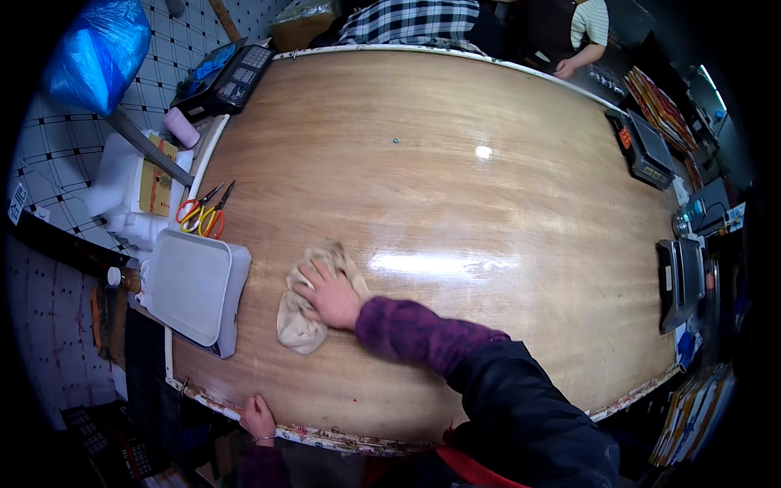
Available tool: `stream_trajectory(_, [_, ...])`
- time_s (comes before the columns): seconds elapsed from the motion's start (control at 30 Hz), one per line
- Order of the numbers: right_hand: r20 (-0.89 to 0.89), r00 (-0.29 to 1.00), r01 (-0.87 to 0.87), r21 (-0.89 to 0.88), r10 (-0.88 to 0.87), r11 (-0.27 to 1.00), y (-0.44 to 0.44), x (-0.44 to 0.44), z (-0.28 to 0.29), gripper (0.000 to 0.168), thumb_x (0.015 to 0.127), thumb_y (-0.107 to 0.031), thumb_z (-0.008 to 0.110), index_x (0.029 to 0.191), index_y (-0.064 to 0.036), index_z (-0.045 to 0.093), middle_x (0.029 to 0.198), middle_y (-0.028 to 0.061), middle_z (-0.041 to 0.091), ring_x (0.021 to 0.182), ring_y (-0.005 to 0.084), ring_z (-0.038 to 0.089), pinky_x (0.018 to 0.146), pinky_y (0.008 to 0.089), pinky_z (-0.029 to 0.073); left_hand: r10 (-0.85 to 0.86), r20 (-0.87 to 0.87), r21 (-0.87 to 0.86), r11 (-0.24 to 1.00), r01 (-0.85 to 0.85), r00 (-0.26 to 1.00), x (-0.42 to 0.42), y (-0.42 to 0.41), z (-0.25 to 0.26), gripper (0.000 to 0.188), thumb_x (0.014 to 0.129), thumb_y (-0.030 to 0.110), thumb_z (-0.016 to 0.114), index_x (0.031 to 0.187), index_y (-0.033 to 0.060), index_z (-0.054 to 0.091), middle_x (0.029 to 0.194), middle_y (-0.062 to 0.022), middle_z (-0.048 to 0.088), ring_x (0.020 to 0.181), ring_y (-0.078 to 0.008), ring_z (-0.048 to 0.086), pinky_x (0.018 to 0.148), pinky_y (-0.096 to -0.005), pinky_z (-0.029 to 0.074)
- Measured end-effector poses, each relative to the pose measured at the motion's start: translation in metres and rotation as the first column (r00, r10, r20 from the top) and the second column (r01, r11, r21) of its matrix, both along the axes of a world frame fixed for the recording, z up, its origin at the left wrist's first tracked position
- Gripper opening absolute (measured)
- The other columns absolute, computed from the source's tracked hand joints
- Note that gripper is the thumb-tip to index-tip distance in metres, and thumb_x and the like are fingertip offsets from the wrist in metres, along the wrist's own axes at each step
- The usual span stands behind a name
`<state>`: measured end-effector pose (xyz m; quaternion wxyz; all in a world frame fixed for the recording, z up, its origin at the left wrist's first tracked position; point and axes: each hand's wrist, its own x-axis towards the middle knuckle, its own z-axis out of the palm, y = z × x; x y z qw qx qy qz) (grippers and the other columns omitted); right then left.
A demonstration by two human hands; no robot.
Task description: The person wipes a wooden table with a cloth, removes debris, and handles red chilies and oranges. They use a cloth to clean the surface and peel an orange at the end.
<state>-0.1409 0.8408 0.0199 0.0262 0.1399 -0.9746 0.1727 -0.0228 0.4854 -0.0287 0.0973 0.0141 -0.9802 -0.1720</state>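
My right hand (331,295) lies with spread fingers on a crumpled beige cloth (302,332), pressing it against the wooden tabletop (488,213) left of the middle. The sleeve of that arm is purple and dark. My left hand (258,418), with a thin bracelet at the wrist, rests at the near edge of the table, its fingers curled; whether it grips the edge does not show. To the left of the cloth stands a weighing scale with a pale grey tray (189,287). Two pairs of scissors (207,213) with red and yellow handles lie behind that scale.
A black scale (235,79) stands at the far left, near a pink cylinder (182,128) and a blue plastic bag (100,55). Two more scales (650,149) (681,283) line the right edge. Beyond the far edge are a person in plaid (409,21) and another person's hand (564,68).
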Motion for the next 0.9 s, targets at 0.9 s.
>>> stream_trajectory(0.9, [-0.116, 0.972, 0.187, -0.141, -0.204, 0.972, -0.009, -0.192, -0.023, 0.057, 0.073, -0.026, 0.066, 0.125, -0.010, 0.049, 0.137, 0.0158, 0.039, 0.129, 0.0366, 0.033, 0.102, 0.0576, 0.026, -0.028, 0.151, -0.012, 0.999, 0.030, 0.988, -0.011, -0.005, 0.003, 0.027, 0.082, 0.012, 0.059, 0.060, 0.0035, 0.045, 0.058, -0.0177, 0.047, 0.055, -0.0374, 0.049, 0.050, -0.0454, 0.036])
